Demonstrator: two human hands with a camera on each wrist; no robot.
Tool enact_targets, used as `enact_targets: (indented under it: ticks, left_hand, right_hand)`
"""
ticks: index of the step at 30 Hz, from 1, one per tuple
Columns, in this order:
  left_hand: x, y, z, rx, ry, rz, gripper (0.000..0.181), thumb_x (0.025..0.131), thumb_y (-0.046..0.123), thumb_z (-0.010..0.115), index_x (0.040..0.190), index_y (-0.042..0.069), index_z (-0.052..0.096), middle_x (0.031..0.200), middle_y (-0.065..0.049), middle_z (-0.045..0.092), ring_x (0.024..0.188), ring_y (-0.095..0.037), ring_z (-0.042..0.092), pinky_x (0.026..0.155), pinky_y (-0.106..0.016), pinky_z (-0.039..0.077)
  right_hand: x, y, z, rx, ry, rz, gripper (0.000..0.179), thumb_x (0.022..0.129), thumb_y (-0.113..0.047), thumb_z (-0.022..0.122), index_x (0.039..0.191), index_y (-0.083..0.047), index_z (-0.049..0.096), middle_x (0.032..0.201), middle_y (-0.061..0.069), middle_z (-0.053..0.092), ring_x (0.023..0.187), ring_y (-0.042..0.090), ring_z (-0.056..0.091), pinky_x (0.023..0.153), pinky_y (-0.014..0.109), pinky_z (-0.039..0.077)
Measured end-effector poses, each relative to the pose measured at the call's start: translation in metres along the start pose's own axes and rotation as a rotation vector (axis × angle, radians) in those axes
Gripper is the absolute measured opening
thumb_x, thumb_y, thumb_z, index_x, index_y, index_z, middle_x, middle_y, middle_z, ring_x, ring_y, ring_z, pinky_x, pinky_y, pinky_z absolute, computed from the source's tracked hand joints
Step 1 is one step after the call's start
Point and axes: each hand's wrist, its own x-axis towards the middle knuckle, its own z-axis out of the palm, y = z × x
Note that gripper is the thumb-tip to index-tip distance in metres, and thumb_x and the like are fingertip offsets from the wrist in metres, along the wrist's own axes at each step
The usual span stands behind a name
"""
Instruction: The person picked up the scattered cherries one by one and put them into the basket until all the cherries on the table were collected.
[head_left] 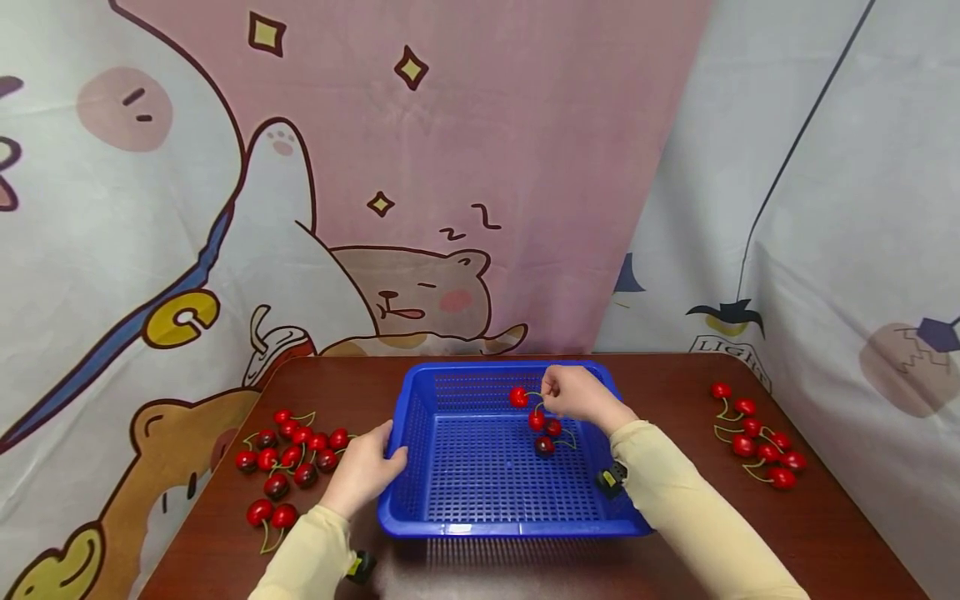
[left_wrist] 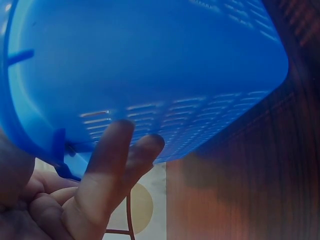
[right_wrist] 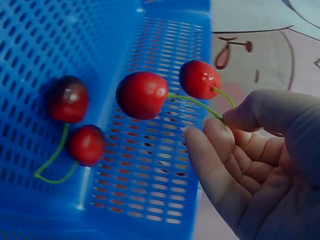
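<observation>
A blue plastic basket [head_left: 405, 527] sits on the table. My left hand [head_left: 365, 468] holds its left rim, thumb over the edge; the left wrist view shows fingers [left_wrist: 107, 162] against the slotted outer wall. Above the basket's right part, my right hand [head_left: 581, 393] pinches the green stems of a pair of cherries, one cherry [head_left: 518, 397] hanging left of the other [right_wrist: 142, 95]. Below them, a second joined pair lies on the basket floor: a dark red cherry [right_wrist: 69, 99] and a brighter one [right_wrist: 87, 145].
Left of the basket lies a cluster of several stemmed cherries [head_left: 302, 435], with a separate pair [head_left: 260, 512] nearer the front. More cherries [head_left: 752, 427] lie along the right side of the brown wooden table [head_left: 675, 383]. A cartoon-printed cloth [head_left: 525, 167] hangs behind the table.
</observation>
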Motion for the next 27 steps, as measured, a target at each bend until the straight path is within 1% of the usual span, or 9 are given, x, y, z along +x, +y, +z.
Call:
enact_targets:
  ticks: [3,8,17,19,23,25,27]
  left_hand:
    - [0.0,0.0,0.0,0.001,0.002,0.007,0.049,0.09,0.008,0.067,0.132,-0.014,0.052,0.113,-0.026,0.067,0.098,-0.036,0.069,0.082,-0.05,0.056]
    - [0.0,0.0,0.0,0.005,-0.002,0.006,0.051,0.09,0.008,0.067,0.133,-0.015,0.051,0.114,-0.027,0.067,0.099,-0.037,0.069,0.083,-0.051,0.056]
    - [0.0,0.001,0.0,0.006,-0.008,-0.003,0.051,0.091,0.009,0.067,0.133,-0.015,0.05,0.116,-0.028,0.065,0.1,-0.037,0.068,0.084,-0.051,0.056]
    - [0.0,0.001,0.0,0.01,-0.005,0.002,0.051,0.091,0.009,0.067,0.133,-0.015,0.051,0.116,-0.028,0.065,0.101,-0.038,0.068,0.084,-0.051,0.055]
    - [0.0,0.0,0.0,0.017,-0.002,0.009,0.051,0.09,0.009,0.067,0.133,-0.015,0.051,0.116,-0.028,0.066,0.101,-0.038,0.068,0.084,-0.051,0.055]
    - [0.0,-0.001,0.0,0.017,-0.001,0.009,0.051,0.09,0.009,0.067,0.133,-0.015,0.051,0.116,-0.028,0.066,0.1,-0.037,0.068,0.085,-0.051,0.055]
    - [0.0,-0.001,0.0,0.014,0.001,0.004,0.051,0.09,0.009,0.067,0.133,-0.014,0.052,0.115,-0.027,0.066,0.1,-0.037,0.068,0.084,-0.051,0.055]
  right_hand:
    - [0.003,0.001,0.009,0.001,-0.032,0.028,0.015,0.078,0.003,0.06,0.074,-0.009,0.053,0.065,-0.003,0.055,0.054,0.01,0.056,0.054,0.027,0.045]
    - [0.006,0.003,0.019,0.006,-0.08,0.085,0.016,0.079,0.004,0.06,0.073,-0.009,0.053,0.064,-0.002,0.054,0.055,0.016,0.062,0.053,0.027,0.047]
    - [0.01,0.007,0.028,-0.015,-0.085,0.15,0.016,0.079,0.004,0.06,0.071,-0.008,0.053,0.064,0.001,0.056,0.053,0.014,0.061,0.052,0.027,0.05]
    - [0.01,0.008,0.028,-0.035,-0.077,0.15,0.017,0.079,0.004,0.061,0.071,-0.008,0.053,0.064,0.0,0.056,0.054,0.014,0.059,0.053,0.027,0.048]
    - [0.009,0.009,0.025,-0.119,-0.047,0.116,0.013,0.079,-0.001,0.065,0.072,-0.009,0.057,0.064,-0.003,0.055,0.058,0.014,0.054,0.058,0.03,0.046]
    - [0.008,0.008,0.022,-0.159,-0.038,0.091,0.009,0.081,-0.006,0.069,0.077,-0.008,0.061,0.067,-0.003,0.056,0.062,0.014,0.052,0.063,0.033,0.048]
    - [0.006,0.007,0.018,-0.172,-0.038,0.076,0.009,0.083,-0.01,0.072,0.085,-0.005,0.065,0.073,-0.002,0.06,0.067,0.016,0.054,0.07,0.037,0.052]
